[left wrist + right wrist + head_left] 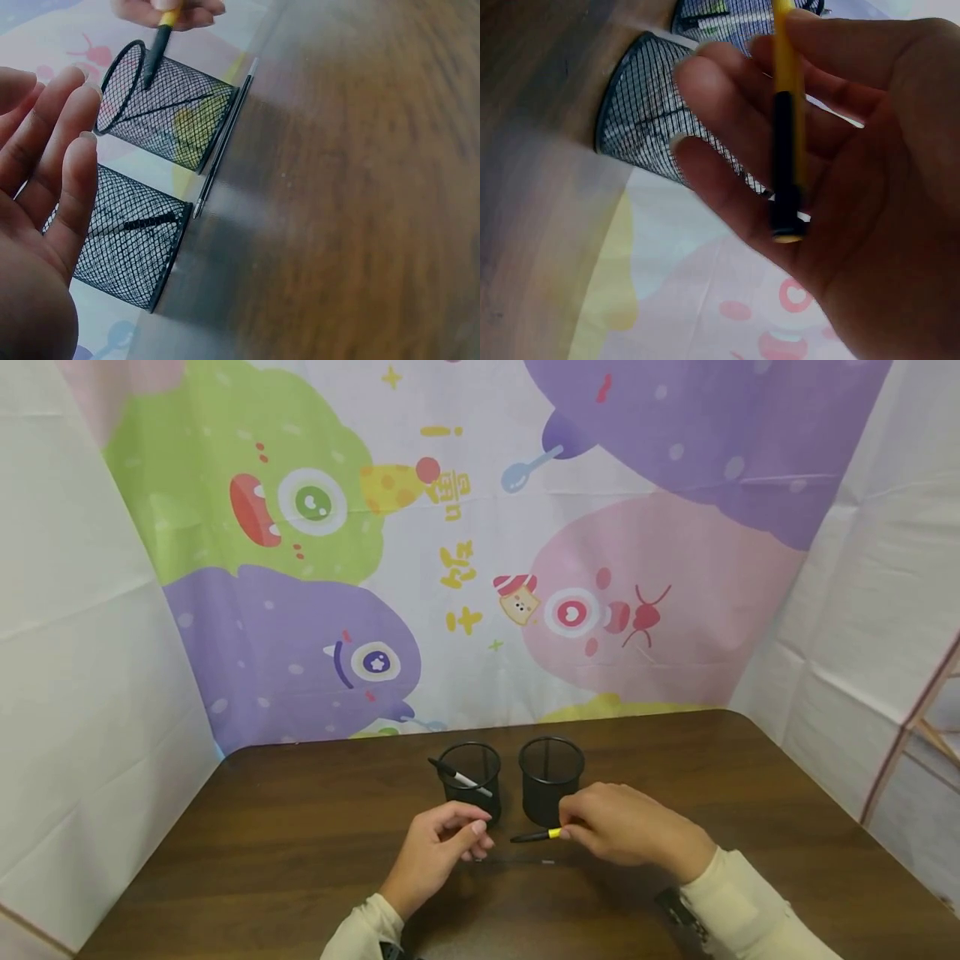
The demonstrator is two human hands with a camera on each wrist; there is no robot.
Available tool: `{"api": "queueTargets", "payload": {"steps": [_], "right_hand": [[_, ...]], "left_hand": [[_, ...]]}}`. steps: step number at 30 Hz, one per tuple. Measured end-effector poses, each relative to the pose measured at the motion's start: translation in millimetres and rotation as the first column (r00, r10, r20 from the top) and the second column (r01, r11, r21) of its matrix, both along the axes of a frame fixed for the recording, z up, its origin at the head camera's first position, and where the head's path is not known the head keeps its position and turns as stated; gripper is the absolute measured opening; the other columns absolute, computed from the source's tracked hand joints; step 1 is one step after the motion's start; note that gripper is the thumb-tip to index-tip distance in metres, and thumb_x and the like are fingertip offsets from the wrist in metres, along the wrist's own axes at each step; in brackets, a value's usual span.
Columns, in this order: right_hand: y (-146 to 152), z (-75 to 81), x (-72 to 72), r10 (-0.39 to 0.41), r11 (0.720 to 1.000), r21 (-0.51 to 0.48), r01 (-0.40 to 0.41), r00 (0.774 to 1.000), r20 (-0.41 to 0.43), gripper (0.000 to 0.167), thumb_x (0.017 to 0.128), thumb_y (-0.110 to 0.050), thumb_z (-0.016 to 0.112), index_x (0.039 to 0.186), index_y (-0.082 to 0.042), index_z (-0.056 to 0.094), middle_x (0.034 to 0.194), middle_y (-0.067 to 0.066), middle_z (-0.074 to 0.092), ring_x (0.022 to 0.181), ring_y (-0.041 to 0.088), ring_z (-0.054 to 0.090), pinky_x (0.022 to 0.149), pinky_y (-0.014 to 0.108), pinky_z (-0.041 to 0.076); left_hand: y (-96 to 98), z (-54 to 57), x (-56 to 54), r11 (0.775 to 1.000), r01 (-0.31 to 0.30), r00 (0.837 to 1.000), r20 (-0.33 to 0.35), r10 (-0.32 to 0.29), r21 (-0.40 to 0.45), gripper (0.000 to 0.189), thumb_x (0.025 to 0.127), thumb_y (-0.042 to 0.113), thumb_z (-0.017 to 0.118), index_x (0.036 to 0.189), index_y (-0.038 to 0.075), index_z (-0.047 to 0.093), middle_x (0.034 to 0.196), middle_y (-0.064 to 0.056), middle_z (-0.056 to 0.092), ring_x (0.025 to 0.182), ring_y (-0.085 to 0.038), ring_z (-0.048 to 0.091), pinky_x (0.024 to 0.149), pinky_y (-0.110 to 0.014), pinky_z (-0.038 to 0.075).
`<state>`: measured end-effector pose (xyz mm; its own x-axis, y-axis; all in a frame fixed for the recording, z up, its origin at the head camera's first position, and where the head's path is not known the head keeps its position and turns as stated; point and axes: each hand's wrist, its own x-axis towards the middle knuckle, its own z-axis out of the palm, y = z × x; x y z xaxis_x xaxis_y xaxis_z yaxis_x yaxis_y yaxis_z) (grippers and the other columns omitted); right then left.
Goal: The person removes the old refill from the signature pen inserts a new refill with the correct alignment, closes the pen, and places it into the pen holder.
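My right hand [633, 827] pinches a yellow-and-black pen [534, 837] between thumb and fingers, its black end pointing left. This pen is in front of the right black mesh pen cup [542, 797]. Close before the left mesh pen cup [480, 806] is my left hand [438, 847]; its fingers are loosely bent, with nothing seen between them in the left wrist view. A white marker with a black cap [461, 777] leans in the left cup, cap sticking out over the rim. On the table, a thin black stick like a pen refill [225, 142] lies in front of the cups.
Both cups stand side by side toward the back of the brown wooden table [285, 827]. Behind it hangs a cloth [480, 677] printed with cartoon monsters. White cloth walls [90, 635] close off the left and right sides.
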<state>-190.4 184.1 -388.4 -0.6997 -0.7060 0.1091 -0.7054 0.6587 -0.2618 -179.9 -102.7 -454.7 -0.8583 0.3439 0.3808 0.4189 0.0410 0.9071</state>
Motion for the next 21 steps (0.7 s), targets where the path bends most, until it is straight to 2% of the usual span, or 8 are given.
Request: {"api": "queueTargets", "payload": {"steps": [6, 12, 21], "right_hand": [[13, 4.8, 2.0, -0.02, 1.0, 0.026, 0.018, 0.997, 0.08, 0.015, 0.099, -0.02, 0.066, 0.084, -0.022, 0.065, 0.075, -0.018, 0.054, 0.062, 0.002, 0.047, 0.059, 0.025, 0.043], [26, 8.5, 0.1, -0.059, 0.998, 0.043, 0.055, 0.994, 0.093, 0.018, 0.097, -0.017, 0.068, 0.079, -0.021, 0.064, 0.071, -0.017, 0.052, 0.06, 0.001, 0.044, 0.057, 0.025, 0.042], [39, 13.8, -7.7, -0.088, 0.995, 0.054, 0.086, 0.995, 0.053, 0.022, 0.094, -0.013, 0.069, 0.075, -0.022, 0.061, 0.067, -0.016, 0.048, 0.06, 0.002, 0.044, 0.057, 0.026, 0.041]], "left_hand": [[-0.4, -1.6, 2.6, 1.0, 0.002, 1.0, 0.022, -0.002, -0.007, 0.016, 0.1, 0.015, 0.064, 0.108, 0.003, 0.069, 0.084, -0.014, 0.073, 0.072, -0.023, 0.072, 0.065, -0.035, 0.059], [-1.1, -2.0, 1.8, 1.0, 0.001, 1.0, 0.008, 0.0, -0.005, 0.016, 0.1, 0.015, 0.063, 0.107, 0.003, 0.069, 0.083, -0.013, 0.073, 0.071, -0.024, 0.072, 0.064, -0.035, 0.059], [-2.6, 0.2, -0.7, 1.0, -0.008, 1.0, -0.018, 0.008, -0.013, 0.015, 0.101, 0.015, 0.062, 0.107, 0.004, 0.069, 0.082, -0.012, 0.072, 0.07, -0.024, 0.071, 0.064, -0.035, 0.059]]}}
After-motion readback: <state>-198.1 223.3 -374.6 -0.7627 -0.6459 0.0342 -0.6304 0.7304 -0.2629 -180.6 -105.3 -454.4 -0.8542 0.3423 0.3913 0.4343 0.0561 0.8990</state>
